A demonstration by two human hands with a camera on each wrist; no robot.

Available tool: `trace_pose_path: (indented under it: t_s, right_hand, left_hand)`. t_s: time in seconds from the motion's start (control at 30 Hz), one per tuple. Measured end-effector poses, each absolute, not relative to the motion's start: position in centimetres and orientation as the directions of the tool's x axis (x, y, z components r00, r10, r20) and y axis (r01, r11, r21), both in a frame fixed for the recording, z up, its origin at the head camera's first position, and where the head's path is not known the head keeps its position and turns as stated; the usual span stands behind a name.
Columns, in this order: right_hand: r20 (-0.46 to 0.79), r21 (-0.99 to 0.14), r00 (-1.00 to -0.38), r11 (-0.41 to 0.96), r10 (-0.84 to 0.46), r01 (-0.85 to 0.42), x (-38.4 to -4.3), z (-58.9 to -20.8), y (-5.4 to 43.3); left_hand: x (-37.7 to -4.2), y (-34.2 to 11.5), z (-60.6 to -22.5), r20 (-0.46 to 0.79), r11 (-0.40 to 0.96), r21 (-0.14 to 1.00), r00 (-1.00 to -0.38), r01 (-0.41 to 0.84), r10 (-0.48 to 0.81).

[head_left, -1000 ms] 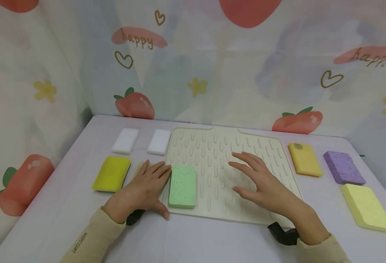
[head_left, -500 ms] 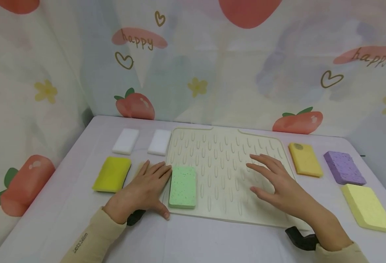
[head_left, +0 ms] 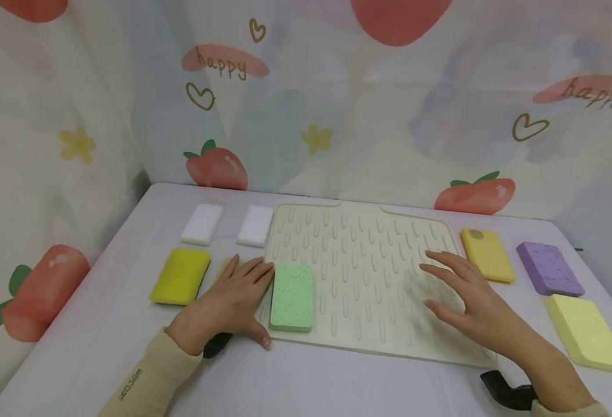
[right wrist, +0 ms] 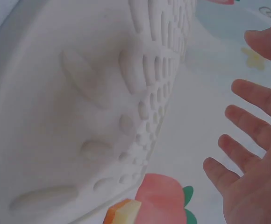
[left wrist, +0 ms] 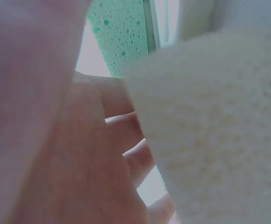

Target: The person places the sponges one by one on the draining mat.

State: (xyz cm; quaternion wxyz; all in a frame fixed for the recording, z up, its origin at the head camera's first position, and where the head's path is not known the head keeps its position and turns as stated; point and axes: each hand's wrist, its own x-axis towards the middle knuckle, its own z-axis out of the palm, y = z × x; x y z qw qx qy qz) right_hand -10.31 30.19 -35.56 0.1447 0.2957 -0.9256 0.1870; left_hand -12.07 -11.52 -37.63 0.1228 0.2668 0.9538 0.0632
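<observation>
My left hand [head_left: 228,304] lies palm down over a beige sponge [left wrist: 210,126], fingers stretched out, thumb spread toward the mat's lower left corner. Most of that sponge is hidden under the hand in the head view. Just right of the fingertips, a green speckled sponge [head_left: 291,298] lies lengthwise on the left edge of the cream ridged mat [head_left: 358,278]. Above the mat's right side hovers my right hand [head_left: 473,301], fingers spread and gently bent, with nothing in them. In the right wrist view its fingers [right wrist: 254,128] stand apart from the mat.
Left of the mat lie two white sponges [head_left: 201,224] and a bright yellow sponge [head_left: 181,277] with a dark underside. On the right are an orange-yellow sponge [head_left: 488,255], a purple sponge [head_left: 548,267] and a pale yellow sponge [head_left: 587,331]. Patterned cloth [head_left: 368,116] hangs behind the table.
My right hand has moved right across the mat, from its middle toward its right edge, still holding nothing. The left hand and the sponges have stayed in place.
</observation>
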Motion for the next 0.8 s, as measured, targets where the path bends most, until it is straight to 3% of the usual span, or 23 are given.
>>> trace_pose_path:
  t_s: [0.8]
  right_hand:
    - [0.45,-0.277,-0.798,0.786,-0.401,-0.552,-9.1,-36.3,36.5]
  left_hand:
    - [-12.1,-11.6,-37.8,-0.196,0.852,0.181,-0.831,0.492,0.521]
